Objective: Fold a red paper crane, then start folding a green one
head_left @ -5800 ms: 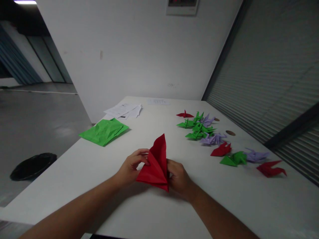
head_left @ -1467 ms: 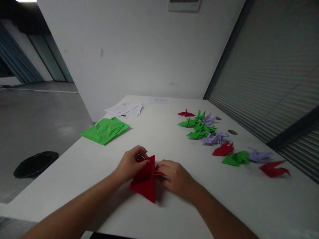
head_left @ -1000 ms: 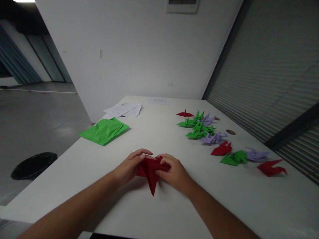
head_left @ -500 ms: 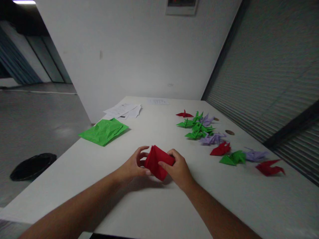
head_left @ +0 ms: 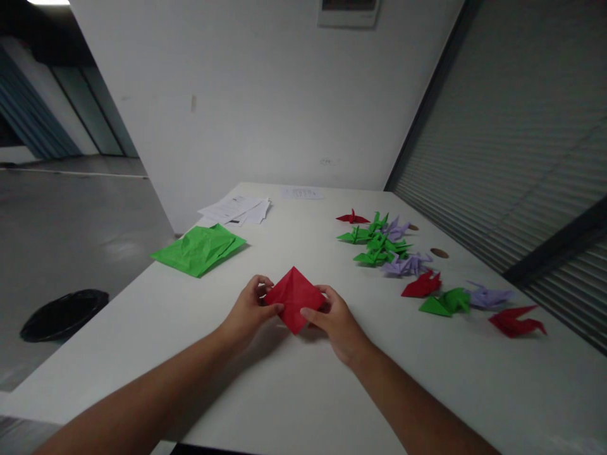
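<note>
A red sheet of origami paper (head_left: pixel 294 294), folded into a diamond with a crease down its middle, is held just over the white table. My left hand (head_left: pixel 253 309) pinches its left corner, thumb in front and fingers behind. On the other side, my right hand (head_left: pixel 334 316) grips the right corner with the thumb pressed on the front face. Parts of the fingers on both hands are hidden behind the paper.
Crumpled green paper sheets (head_left: pixel 199 249) lie at the left, with printed papers (head_left: pixel 237 208) behind them. Several green, purple and red folded cranes (head_left: pixel 377 246) spread along the right side, a red crane (head_left: pixel 516 322) nearest. A black-lined bin (head_left: pixel 64 314) stands on the floor at left.
The red paper has turned from an angled, partly opened shape to a flat diamond facing me. My left hand, whose fingers were spread beside it, now pinches its left corner.
</note>
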Motion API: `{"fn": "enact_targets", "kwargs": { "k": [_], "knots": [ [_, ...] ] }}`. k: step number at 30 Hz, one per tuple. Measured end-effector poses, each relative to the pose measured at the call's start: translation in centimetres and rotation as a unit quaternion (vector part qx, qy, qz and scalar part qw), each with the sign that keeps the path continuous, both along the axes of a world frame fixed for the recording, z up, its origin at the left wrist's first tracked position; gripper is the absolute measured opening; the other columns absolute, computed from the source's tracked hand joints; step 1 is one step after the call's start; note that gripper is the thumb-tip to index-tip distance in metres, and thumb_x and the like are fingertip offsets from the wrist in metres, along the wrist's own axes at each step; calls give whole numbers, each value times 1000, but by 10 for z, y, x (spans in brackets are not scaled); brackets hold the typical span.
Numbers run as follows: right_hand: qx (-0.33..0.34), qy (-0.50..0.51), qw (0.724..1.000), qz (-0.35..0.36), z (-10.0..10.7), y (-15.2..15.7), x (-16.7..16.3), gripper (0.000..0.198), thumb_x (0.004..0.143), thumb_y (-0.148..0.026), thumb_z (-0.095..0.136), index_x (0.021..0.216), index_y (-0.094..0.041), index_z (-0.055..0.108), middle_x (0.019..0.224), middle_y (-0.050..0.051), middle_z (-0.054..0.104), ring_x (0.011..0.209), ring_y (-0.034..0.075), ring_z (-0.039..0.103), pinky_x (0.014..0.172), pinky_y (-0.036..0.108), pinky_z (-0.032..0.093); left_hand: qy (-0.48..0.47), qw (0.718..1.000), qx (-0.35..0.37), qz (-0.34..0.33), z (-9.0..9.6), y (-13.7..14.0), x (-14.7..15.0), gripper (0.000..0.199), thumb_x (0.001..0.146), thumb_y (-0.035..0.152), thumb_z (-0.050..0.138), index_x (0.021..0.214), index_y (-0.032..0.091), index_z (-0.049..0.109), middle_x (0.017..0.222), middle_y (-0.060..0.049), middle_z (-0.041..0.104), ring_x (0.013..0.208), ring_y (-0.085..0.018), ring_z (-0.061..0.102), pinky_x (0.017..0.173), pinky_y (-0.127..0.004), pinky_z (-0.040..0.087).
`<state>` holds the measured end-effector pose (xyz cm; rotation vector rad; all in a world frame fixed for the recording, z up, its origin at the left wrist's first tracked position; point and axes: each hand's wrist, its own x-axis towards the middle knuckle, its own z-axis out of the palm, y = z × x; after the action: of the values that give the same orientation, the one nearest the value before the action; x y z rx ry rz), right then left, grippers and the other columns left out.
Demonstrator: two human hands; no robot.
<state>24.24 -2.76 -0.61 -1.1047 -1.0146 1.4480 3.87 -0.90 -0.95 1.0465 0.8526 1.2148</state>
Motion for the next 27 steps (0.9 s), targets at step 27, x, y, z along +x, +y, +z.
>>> {"fn": "enact_targets", "kwargs": {
  "k": [27],
  "knots": [
    [105,58,985,-121,-6,12,5,45,68,-37,93,96,-21,61,77,-1,74,68,16,68,67,28,53,106,991,-68,-46,-5,-3,6,74,60,15,90,123,18,51,67,4,68,57,-13,63,55,-22,49]
  ]
}}
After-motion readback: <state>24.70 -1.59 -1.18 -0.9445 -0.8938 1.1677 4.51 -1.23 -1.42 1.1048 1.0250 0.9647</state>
